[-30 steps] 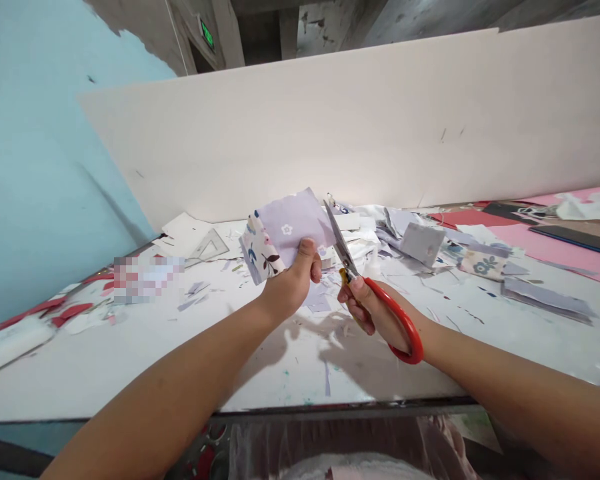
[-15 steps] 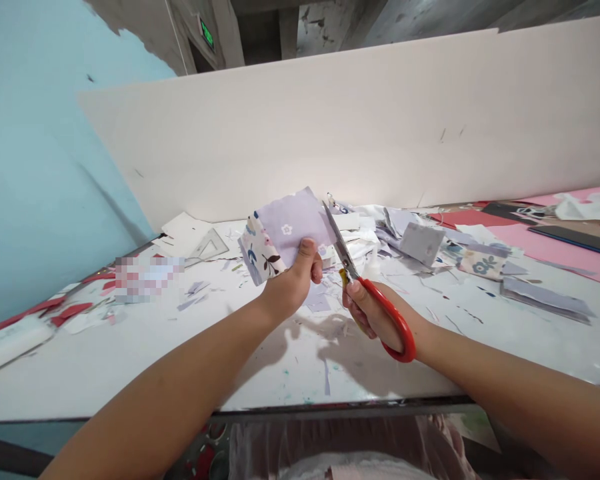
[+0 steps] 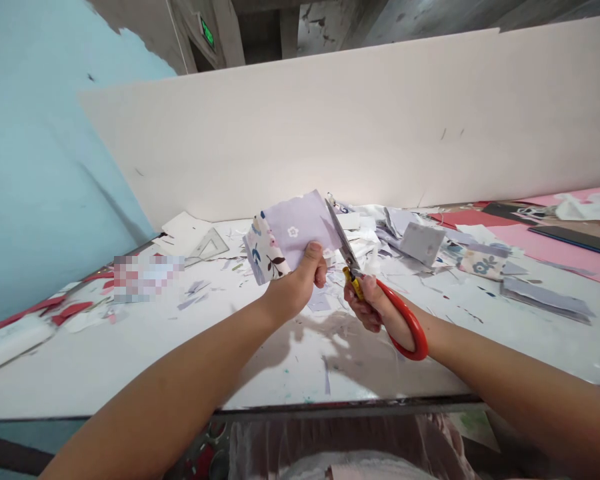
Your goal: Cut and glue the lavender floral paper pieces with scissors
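We pinch a small lilac printed fabric swatch [image 3: 295,230] in our left hand [image 3: 295,287], well above the table, with the thumb pressed on its face and the fingers curled behind it, so that hand is clenched on the cloth. A cream band with blue and brown leaf shapes runs down the swatch's left side, and its top edge looks wavy. Our right hand [image 3: 373,310] is closed around a pair of red-handled steel scissors [image 3: 353,277], with the blades pointing up and away along the swatch's right edge. We cannot tell whether the cloth lies between the blades.

The swatch looks light, thin and soft, and it would probably flop if left loose, so a flat pinch close to that edge seems the surest hold. Below us, a white work table [image 3: 300,373] is strewn with scraps. On it lie a clear plastic set square [image 3: 209,245], a floral fabric piece [image 3: 481,265] and a stack of lilac fabric strips [image 3: 545,299], with a pink sheet [image 3: 570,243] toward the right and red paper scraps [image 3: 73,310] toward the left. A tall cream board [image 3: 330,127] stands behind the table
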`<state>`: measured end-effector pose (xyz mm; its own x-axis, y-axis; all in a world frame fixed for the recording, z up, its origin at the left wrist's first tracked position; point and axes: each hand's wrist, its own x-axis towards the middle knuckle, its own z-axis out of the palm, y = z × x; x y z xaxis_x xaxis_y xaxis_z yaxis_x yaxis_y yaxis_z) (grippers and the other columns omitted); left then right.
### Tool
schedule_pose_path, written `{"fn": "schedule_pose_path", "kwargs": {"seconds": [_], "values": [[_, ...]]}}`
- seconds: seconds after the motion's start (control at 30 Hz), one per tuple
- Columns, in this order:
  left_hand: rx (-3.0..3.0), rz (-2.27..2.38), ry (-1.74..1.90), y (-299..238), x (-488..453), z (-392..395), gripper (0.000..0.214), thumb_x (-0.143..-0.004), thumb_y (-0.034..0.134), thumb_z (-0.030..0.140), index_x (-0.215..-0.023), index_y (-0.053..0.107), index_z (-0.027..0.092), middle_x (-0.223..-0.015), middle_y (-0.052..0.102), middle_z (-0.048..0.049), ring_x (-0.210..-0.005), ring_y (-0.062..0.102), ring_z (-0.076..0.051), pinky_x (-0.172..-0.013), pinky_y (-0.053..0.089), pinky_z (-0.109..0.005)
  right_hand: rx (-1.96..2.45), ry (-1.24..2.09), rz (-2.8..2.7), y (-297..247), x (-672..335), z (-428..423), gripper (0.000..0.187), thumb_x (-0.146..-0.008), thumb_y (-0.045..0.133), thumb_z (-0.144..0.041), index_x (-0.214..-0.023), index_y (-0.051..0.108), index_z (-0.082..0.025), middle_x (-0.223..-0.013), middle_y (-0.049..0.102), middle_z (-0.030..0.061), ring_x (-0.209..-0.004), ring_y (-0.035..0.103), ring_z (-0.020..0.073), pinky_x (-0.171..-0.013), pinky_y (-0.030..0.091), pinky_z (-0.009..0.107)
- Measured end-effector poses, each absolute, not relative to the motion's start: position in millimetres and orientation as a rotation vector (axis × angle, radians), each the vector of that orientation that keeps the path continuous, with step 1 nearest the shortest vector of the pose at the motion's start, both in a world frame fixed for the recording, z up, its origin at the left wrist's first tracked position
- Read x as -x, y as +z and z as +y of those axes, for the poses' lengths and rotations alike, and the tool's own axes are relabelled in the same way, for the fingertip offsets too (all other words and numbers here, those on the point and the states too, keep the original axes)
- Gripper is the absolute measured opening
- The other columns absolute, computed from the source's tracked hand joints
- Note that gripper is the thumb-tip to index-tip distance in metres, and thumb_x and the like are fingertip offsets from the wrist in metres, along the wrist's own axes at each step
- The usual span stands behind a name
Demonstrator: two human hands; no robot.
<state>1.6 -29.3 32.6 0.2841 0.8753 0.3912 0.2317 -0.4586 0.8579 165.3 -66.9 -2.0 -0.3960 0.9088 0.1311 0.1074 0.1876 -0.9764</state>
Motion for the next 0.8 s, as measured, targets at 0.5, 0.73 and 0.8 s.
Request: {"fn": "schedule_pose_path", "kwargs": {"seconds": [0.5,0.73,0.8], "values": [[-1.875,0.978,1.144,33.5,-1.2,-33.8,0.055,-0.083,0.023,0.054,-0.045,0.042,0.02,-0.049,0.046,0.0013,-0.053,0.045,-0.009,-0.067,0.038,-0.023,1.241,1.034,-1.776,7.4,-162.3,-70.1,0.054,-0.075,0.024,-0.071,-0.064,0.04,-0.02,-0.051,0.038,-0.0022,-0.046,0.039,0.012,-0.048,0.039,0.029],[-1.867,0.989,1.144,34.2,-1.1,-34.3,0.053,-0.084,0.025,0.052,-0.046,0.043,0.019,-0.049,0.047,0.0016,-0.053,0.045,-0.009,-0.067,0.038,-0.023,1.24,0.925,-1.801,4.8,-164.1,-67.2,0.055,-0.076,0.023,-0.069,-0.054,0.033,-0.02,-0.043,0.034,-0.0033,-0.038,0.03,0.0091,-0.038,0.027,0.024],[-1.865,0.985,1.154,33.5,-1.2,-33.6,0.053,-0.083,0.025,0.053,-0.046,0.043,0.019,-0.049,0.046,0.0016,-0.052,0.045,-0.009,-0.066,0.038,-0.022,1.245,0.958,-1.778,3.6,-163.5,-66.4,0.056,-0.075,0.022,-0.071,-0.057,0.037,-0.02,-0.045,0.035,-0.0031,-0.039,0.032,0.0095,-0.038,0.029,0.025]]}}
